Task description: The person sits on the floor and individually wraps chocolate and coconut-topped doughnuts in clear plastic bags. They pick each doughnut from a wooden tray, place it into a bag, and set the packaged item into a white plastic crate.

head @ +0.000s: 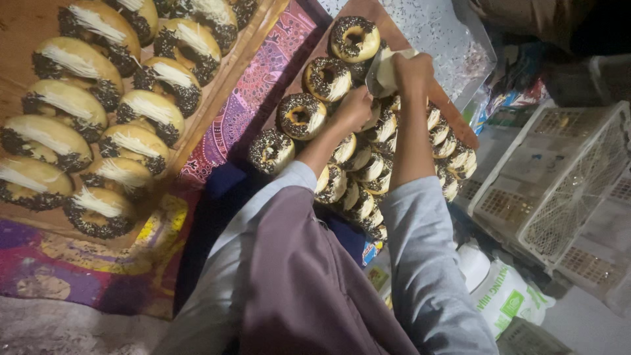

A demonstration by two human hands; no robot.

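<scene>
Dim light. A patterned cloth (pixel 256 85) lies left of the hands, white plastic crates (pixel 559 184) right, perhaps a speckled floor (pixel 434 26) beyond.

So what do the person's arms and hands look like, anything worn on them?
Both forearms are bare below pale grey-blue sleeves pushed up toward the elbows. The left hand and right hand are bare too: no gloves, and no rings, watch or bracelet that I can make out. A dull purple-brown garment covers the body between the sleeves.

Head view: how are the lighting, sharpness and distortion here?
Head view: dim, warm light; the doughnuts near the left hand are readable, and so is the right hand gripping a piping bag; top right corner falls into shadow; white crates look soft; slight wide-angle bend at the edges.
</scene>
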